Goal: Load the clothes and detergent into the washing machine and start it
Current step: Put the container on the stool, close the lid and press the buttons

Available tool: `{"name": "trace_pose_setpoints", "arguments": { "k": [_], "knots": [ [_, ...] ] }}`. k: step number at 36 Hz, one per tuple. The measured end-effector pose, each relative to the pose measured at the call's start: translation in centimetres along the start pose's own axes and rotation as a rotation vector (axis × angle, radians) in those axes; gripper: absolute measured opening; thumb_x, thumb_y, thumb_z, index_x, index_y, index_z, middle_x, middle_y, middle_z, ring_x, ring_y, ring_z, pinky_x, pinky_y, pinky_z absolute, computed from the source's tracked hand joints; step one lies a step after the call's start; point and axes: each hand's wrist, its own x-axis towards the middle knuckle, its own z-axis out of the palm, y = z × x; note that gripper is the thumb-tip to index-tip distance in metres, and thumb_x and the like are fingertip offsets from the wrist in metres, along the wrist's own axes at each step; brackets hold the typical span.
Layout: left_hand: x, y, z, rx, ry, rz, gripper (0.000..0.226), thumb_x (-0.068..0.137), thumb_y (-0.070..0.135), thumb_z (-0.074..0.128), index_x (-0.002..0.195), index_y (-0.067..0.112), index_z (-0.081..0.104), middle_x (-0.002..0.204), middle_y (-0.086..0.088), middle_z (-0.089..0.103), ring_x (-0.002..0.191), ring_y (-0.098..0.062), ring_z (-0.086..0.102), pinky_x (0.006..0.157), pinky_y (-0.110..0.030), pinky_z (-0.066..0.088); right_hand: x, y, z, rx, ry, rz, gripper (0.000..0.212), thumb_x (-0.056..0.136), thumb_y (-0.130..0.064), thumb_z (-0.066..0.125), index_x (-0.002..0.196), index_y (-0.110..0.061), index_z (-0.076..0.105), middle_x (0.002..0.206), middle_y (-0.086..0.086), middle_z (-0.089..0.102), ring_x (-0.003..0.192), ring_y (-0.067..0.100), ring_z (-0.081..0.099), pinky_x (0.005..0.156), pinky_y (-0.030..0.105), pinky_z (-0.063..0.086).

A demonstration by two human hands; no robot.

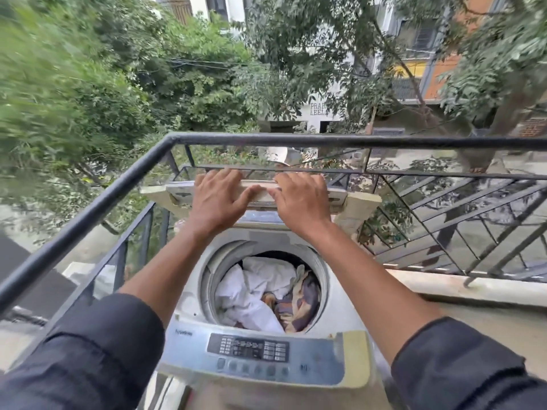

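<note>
Outdoors on a balcony, a top-loading washing machine stands with its lid raised at the far side, folded up toward the black metal railing. Both arms reach forward over the open drum. The left hand lies on the top edge of the lid with fingers spread and fairly straight, the thumb running along the lid's near face. The right hand rests on the same edge just beside it, fingers spread over the rim; neither hand is clenched, and whether the fingertips hook over the far side of the lid cannot be told. Dark sleeves are pushed up to the forearms.

Inside the drum lie the clothes: crumpled white cloth on the left and toward the middle, a patterned grey and tan piece on the right, touching it. No detergent container can be made out. Nearest the camera, along the front of the washing machine, sits the control panel with a dark display block and a row of round buttons below it; its labels are too small to read. Beyond the railing are green trees and buildings.
</note>
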Motion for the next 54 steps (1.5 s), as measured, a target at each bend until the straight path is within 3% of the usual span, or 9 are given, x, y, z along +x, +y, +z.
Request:
{"name": "trace_pose_setpoints", "arguments": {
  "k": [5,9,18,25,28,33,41,48,54],
  "knots": [
    [-4.5,-0.1,0.6,0.031,0.017,0.011,0.053,0.103,0.072,0.035,0.108,0.026,0.061,0.096,0.005,0.064,0.087,-0.015,0.044,0.09,-0.038,0.032,-4.1,-0.9,0.4,0.027,0.025,-0.007,0.025,0.101,-0.044,0.058,0.113,-0.025,0.069,0.098,-0.007,0.073,0.088,0.018,0.064,0.088,0.038,0.037],
    [-8.5,-0.6,1.1,0.033,-0.026,0.025,0.052,0.1,0.077,0.037,0.105,0.031,0.061,0.1,0.006,0.068,0.088,-0.015,0.049,0.092,-0.041,0.035,-8.0,-1.8,0.9,0.037,0.007,-0.026,0.023,0.097,-0.038,0.064,0.117,-0.03,0.072,0.103,-0.004,0.074,0.097,0.023,0.067,0.084,0.039,0.03],
    [-16.4,-1.5,3.2,-0.076,-0.208,0.031,0.059,0.09,0.085,0.03,0.102,0.034,0.057,0.098,0.011,0.064,0.095,-0.018,0.057,0.093,-0.042,0.038,-14.7,-3.7,1.7,0.019,-0.34,-0.019,0.032,0.099,-0.041,0.059,0.131,-0.04,0.062,0.113,-0.004,0.064,0.112,0.024,0.057,0.089,0.041,0.028],
    [-20.5,-1.7,5.3,-0.137,-0.367,-0.034,0.064,0.077,0.09,0.038,0.101,0.033,0.056,0.101,0.011,0.066,0.103,-0.02,0.057,0.095,-0.041,0.036,-18.7,-4.8,3.9,-0.008,-0.494,0.043,0.031,0.088,-0.051,0.071,0.116,-0.04,0.062,0.109,-0.007,0.061,0.114,0.021,0.054,0.093,0.043,0.032],
    [-20.9,-1.6,5.3,-0.135,-0.412,-0.03,0.061,0.073,0.09,0.044,0.098,0.035,0.05,0.105,0.01,0.063,0.104,-0.02,0.055,0.093,-0.04,0.035,-19.0,-5.3,4.0,-0.024,-0.514,0.07,0.026,0.091,-0.049,0.069,0.114,-0.039,0.061,0.11,-0.007,0.061,0.116,0.02,0.053,0.095,0.044,0.032],
    [-22.4,-2.1,6.0,-0.124,-0.491,0.01,0.089,0.061,0.097,0.039,0.119,0.033,0.059,0.115,0.009,0.064,0.115,-0.021,0.057,0.105,-0.04,0.035,-20.2,-5.8,4.6,-0.023,-0.572,0.099,0.015,0.095,-0.034,0.062,0.111,-0.035,0.061,0.108,-0.004,0.062,0.111,0.022,0.055,0.085,0.041,0.028],
    [-25.1,-2.2,7.0,-0.145,-0.55,0.068,0.09,0.067,0.091,0.058,0.131,0.027,0.054,0.123,0.003,0.061,0.123,-0.025,0.053,0.111,-0.04,0.032,-22.1,-6.3,6.5,0.008,-0.744,0.214,0.029,0.089,-0.015,0.045,0.107,-0.033,0.059,0.113,-0.001,0.063,0.12,0.027,0.052,0.092,0.048,0.037],
    [-26.4,-2.7,8.3,-0.162,-0.503,0.113,0.107,0.061,0.097,0.048,0.137,0.022,0.055,0.127,0.0,0.062,0.123,-0.028,0.057,0.111,-0.044,0.037,-22.7,-6.3,7.5,0.036,-0.803,0.276,0.05,0.094,-0.013,0.043,0.135,-0.037,0.058,0.125,0.0,0.06,0.126,0.025,0.05,0.099,0.05,0.035],
    [-27.1,-3.0,9.0,-0.185,-0.428,0.156,0.104,0.066,0.096,0.051,0.135,0.019,0.056,0.125,0.0,0.062,0.117,-0.027,0.057,0.108,-0.044,0.04,-23.6,-5.9,8.1,0.027,-0.773,0.257,0.048,0.099,-0.034,0.047,0.146,-0.037,0.05,0.134,-0.002,0.057,0.131,0.022,0.049,0.102,0.049,0.036]
  ]
}}
